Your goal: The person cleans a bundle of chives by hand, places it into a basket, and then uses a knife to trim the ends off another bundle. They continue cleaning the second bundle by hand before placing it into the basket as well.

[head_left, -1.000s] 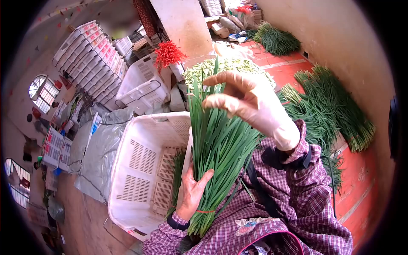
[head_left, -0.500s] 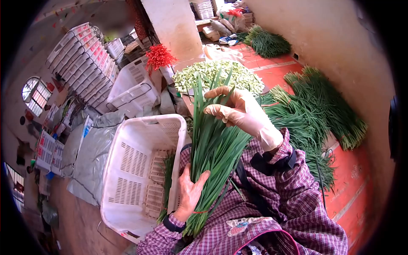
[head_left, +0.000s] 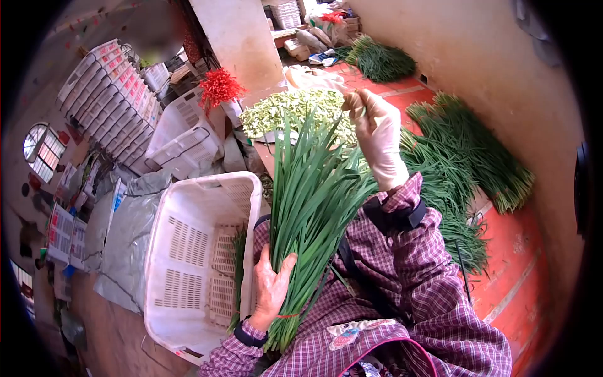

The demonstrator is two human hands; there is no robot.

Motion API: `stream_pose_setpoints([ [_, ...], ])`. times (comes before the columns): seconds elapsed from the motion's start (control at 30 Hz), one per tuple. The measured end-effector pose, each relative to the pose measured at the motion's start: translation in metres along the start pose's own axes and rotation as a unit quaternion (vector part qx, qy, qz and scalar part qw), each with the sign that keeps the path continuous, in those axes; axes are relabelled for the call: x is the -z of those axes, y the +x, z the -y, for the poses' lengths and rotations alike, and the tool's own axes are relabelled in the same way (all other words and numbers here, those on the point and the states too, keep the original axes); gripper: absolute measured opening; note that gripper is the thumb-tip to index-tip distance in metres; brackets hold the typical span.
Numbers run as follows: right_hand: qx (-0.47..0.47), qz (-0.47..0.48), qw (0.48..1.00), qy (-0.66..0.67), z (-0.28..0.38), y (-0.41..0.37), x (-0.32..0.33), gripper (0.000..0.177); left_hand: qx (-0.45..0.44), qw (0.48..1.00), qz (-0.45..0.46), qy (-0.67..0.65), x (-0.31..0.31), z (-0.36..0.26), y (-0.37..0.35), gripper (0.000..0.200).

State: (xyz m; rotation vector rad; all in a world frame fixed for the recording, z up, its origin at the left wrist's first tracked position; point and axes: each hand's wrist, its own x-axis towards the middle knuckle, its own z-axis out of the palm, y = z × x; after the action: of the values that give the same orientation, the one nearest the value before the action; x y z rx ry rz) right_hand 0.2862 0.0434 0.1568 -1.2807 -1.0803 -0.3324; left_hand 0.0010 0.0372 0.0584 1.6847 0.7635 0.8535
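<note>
My bare left hand (head_left: 271, 286) is wrapped around the lower part of a bunch of garlic chives (head_left: 314, 195), whose long flat leaves fan upward in front of me. A thin red tie (head_left: 287, 315) circles the stems just below that hand. Up and to the right of the leaf tips, my right hand (head_left: 377, 129) wears a pale glove. Its fingers are pinched together, apart from the bunch, and what they hold, if anything, is too small to name. Left of the bunch stands a white plastic crate (head_left: 160, 264) with some greens (head_left: 239, 257) along its inner right side.
A heap of cut pale-green pieces (head_left: 270, 113) lies ahead. More chive bundles (head_left: 471, 151) rest on the red floor covering (head_left: 509, 270) by the right wall. Stacked white crates (head_left: 113, 94), a bunch of red ties (head_left: 220, 88) and grey sacking (head_left: 129, 239) are at left.
My right hand has moved from the leaf tips up and to the right, and its curled fingers have drawn into a pinch. My left hand keeps its hold on the bunch.
</note>
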Motion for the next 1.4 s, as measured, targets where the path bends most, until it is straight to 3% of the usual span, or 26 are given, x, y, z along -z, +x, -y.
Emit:
stream_pose_setpoints([
  [0.1, 0.013, 0.048, 0.996, -0.079, -0.011, 0.025, 0.019, 0.02, 0.015, 0.999, 0.015, 0.031, 0.003, -0.002, 0.001, 0.024],
  [0.17, 0.112, 0.077, 0.985, -0.108, -0.003, 0.03, 0.023, 0.033, 0.013, 1.0, 0.016, 0.004, 0.0, -0.002, 0.002, 0.024],
  [0.2, 0.028, 0.13, 0.989, -0.061, 0.009, 0.029, 0.025, 0.036, 0.016, 1.0, 0.015, -0.022, -0.001, -0.002, 0.001, 0.024],
  [0.23, 0.027, 0.129, 0.989, -0.062, 0.014, 0.029, 0.024, 0.036, 0.016, 1.0, 0.015, -0.022, -0.001, -0.003, 0.001, 0.024],
  [0.3, -0.109, 0.243, 0.96, 0.088, 0.019, 0.027, 0.021, 0.035, 0.007, 1.0, 0.018, -0.018, 0.0, -0.003, 0.001, 0.025],
  [0.47, -0.151, 0.321, 0.929, 0.103, 0.033, 0.016, 0.008, 0.027, 0.016, 1.0, 0.022, -0.002, 0.002, -0.002, 0.001, 0.028],
  [0.5, -0.101, 0.306, 0.935, 0.146, 0.027, 0.013, 0.001, 0.022, 0.022, 1.0, 0.022, 0.0, 0.001, -0.004, 0.001, 0.029],
  [0.57, -0.082, 0.295, 0.952, 0.03, 0.03, 0.01, -0.005, 0.018, 0.032, 0.999, 0.021, 0.021, 0.003, -0.002, 0.002, 0.032],
  [0.6, -0.003, 0.266, 0.963, -0.049, 0.032, 0.011, -0.008, 0.014, 0.041, 0.998, 0.02, 0.043, 0.004, -0.002, 0.002, 0.034],
  [0.63, 0.152, 0.216, 0.96, -0.095, 0.017, 0.011, -0.016, 0.009, 0.045, 0.998, 0.022, 0.045, 0.004, -0.002, 0.003, 0.034],
  [0.73, 0.252, 0.033, 0.952, -0.169, -0.002, 0.018, -0.035, 0.006, 0.049, 0.999, 0.011, 0.001, 0.012, 0.007, 0.007, 0.042],
  [0.77, 0.22, 0.02, 0.955, -0.195, -0.015, 0.028, -0.028, 0.005, 0.078, 0.997, 0.015, -0.007, 0.02, 0.013, 0.007, 0.044],
  [0.83, 0.202, -0.059, 0.954, -0.212, -0.034, 0.044, -0.004, 0.01, 0.046, 0.995, -0.023, -0.081, 0.029, 0.012, 0.01, 0.046],
  [0.9, 0.034, 0.03, 0.988, -0.147, -0.034, 0.037, 0.017, 0.023, 0.122, 0.971, -0.034, -0.201, 0.052, 0.035, 0.014, 0.041],
  [0.97, 0.055, 0.056, 0.993, -0.094, -0.043, 0.007, 0.026, 0.035, 0.174, 0.957, -0.068, -0.22, 0.073, 0.058, 0.016, 0.042],
  [1.0, -0.033, 0.116, 0.99, -0.072, -0.045, -0.015, 0.029, 0.038, 0.192, 0.95, -0.078, -0.235, 0.076, 0.057, 0.019, 0.042],
  [1.1, -0.286, 0.317, 0.904, 0.025, -0.03, -0.084, 0.04, 0.044, 0.185, 0.947, -0.087, -0.247, 0.091, 0.081, 0.027, 0.045],
  [1.23, -0.453, 0.433, 0.766, 0.148, -0.031, -0.174, 0.037, 0.055, 0.184, 0.949, -0.095, -0.237, 0.089, 0.082, 0.026, 0.049],
  [1.3, -0.521, 0.383, 0.734, 0.206, -0.02, -0.193, 0.022, 0.069, 0.168, 0.961, -0.084, -0.203, 0.088, 0.084, 0.023, 0.057],
  [1.33, -0.557, 0.349, 0.708, 0.257, -0.021, -0.205, 0.012, 0.086, 0.159, 0.973, -0.044, -0.164, 0.087, 0.08, 0.023, 0.066],
  [1.4, -0.567, 0.313, 0.711, 0.275, -0.029, -0.217, -0.011, 0.093, 0.153, 0.98, 0.019, -0.126, 0.078, 0.061, 0.027, 0.091],
])
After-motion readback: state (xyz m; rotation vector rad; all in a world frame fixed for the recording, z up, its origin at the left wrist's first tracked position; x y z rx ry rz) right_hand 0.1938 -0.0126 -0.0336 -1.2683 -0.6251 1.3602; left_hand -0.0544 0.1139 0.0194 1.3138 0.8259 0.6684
